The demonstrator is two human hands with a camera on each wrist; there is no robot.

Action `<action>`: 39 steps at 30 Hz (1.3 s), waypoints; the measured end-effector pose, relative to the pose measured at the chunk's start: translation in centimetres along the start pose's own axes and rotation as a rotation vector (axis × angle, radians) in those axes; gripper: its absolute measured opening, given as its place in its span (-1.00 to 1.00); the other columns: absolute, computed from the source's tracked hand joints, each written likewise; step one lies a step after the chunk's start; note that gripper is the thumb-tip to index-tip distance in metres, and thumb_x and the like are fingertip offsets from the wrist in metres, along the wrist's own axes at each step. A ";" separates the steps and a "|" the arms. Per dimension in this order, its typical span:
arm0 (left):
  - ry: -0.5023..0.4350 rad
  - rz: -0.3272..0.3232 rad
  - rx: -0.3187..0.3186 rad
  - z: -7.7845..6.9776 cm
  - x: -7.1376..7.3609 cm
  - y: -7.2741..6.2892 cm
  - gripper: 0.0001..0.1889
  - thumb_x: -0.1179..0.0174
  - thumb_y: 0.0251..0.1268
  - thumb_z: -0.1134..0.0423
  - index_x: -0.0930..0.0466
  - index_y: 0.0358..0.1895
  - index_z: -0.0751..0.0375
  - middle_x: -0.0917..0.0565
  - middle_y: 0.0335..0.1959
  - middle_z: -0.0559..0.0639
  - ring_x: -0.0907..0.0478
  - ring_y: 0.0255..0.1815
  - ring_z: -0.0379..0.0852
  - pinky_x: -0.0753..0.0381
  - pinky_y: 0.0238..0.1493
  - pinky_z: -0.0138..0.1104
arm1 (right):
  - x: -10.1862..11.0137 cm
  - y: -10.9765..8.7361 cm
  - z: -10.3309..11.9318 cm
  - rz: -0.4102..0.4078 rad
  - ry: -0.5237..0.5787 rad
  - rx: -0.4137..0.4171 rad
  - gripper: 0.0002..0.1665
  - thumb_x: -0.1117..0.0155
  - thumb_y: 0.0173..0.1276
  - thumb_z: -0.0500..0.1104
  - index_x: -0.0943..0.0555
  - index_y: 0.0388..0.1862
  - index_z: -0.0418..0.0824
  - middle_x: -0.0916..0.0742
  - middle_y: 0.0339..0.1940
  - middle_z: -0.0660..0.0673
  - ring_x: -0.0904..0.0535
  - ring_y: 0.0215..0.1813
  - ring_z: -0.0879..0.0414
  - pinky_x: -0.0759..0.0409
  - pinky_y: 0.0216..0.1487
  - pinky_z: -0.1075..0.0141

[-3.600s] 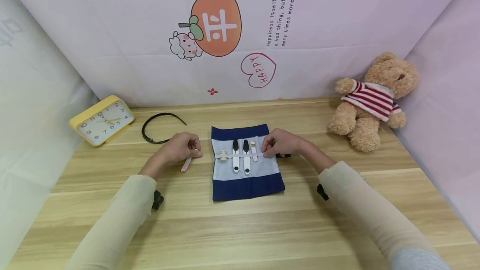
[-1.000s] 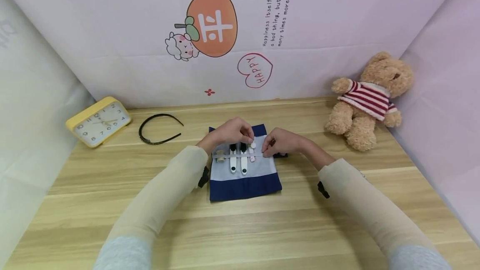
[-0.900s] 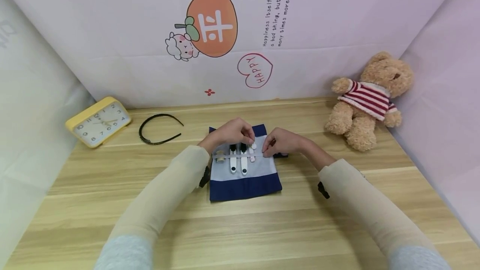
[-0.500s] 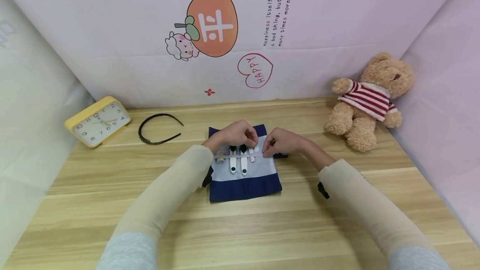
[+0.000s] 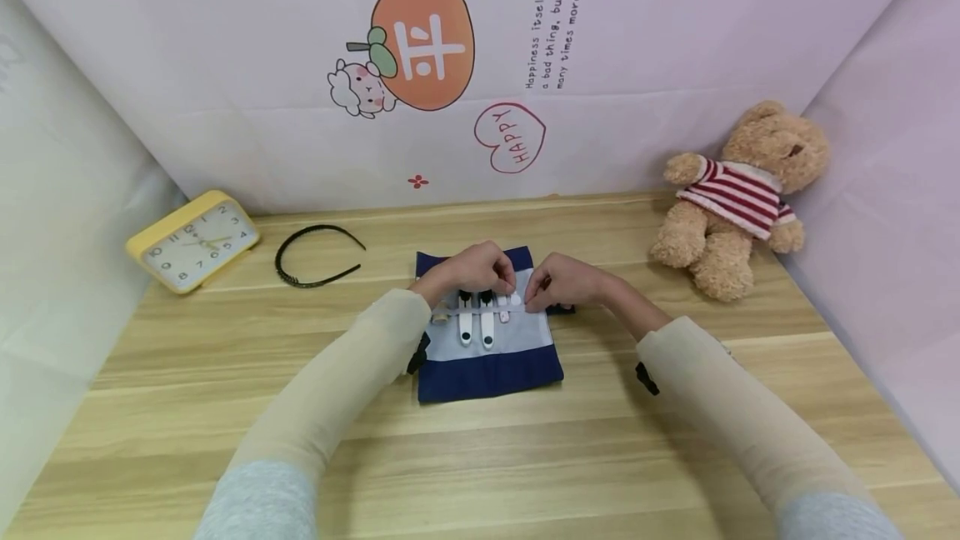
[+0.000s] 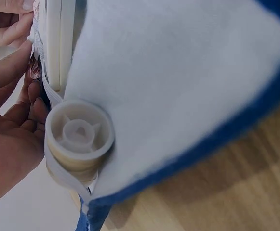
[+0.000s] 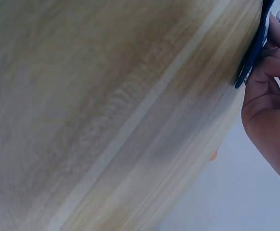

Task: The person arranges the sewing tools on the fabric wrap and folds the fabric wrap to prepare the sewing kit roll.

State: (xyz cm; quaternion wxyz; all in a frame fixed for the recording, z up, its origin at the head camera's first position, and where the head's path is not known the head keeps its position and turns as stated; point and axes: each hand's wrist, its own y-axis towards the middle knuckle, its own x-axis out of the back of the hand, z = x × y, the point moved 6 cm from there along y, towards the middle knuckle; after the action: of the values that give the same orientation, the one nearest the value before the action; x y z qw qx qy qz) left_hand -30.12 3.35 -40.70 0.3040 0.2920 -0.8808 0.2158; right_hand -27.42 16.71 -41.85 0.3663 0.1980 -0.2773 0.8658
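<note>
A fabric tool roll [image 5: 487,373], navy with a pale lining, lies unfolded on the table. A thread spool [image 5: 440,314], two white tools with black tips [image 5: 487,327] and a slim pale tool [image 5: 504,312] sit under its elastic band [image 6: 65,175]. My left hand [image 5: 480,267] reaches over the roll and pinches a small flat white piece with a rounded end [image 5: 515,299], its lower end at the band. My right hand [image 5: 562,282] pinches the band near the roll's right edge. In the left wrist view, fingers of both hands meet behind the spool [image 6: 79,137].
A black headband [image 5: 288,273] and a yellow clock [image 5: 197,244] are at the back left. A teddy bear [image 5: 738,198] in a striped shirt sits at the back right. White printed cloth [image 5: 637,65] walls in the wooden table [image 5: 480,465].
My left hand has come from left of the roll to above its right half, bringing the flat piece, then shifted slightly right and down toward the band. My right hand has stayed in place.
</note>
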 end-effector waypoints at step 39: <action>0.003 0.010 0.010 -0.5 -0.2 -0.3 -0.81 -0.30 0.40 0.31 -0.78 0.01 0.18 -0.73 -0.08 0.01 -0.58 -0.14 -0.11 -0.57 -0.09 -0.31 | 0.1 0.1 -0.2 0.010 0.000 0.000 -0.90 -0.43 0.34 -0.28 -0.79 -0.21 -0.29 -0.74 -0.40 -0.07 -0.45 -0.59 0.18 -0.48 -0.55 0.35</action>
State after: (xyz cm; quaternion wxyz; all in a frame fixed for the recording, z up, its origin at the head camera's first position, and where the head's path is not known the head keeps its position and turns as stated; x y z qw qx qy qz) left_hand -29.55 3.48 -40.43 0.3029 0.2887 -0.8806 0.2222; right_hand -27.57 16.83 -41.93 0.3620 0.1967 -0.2781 0.8677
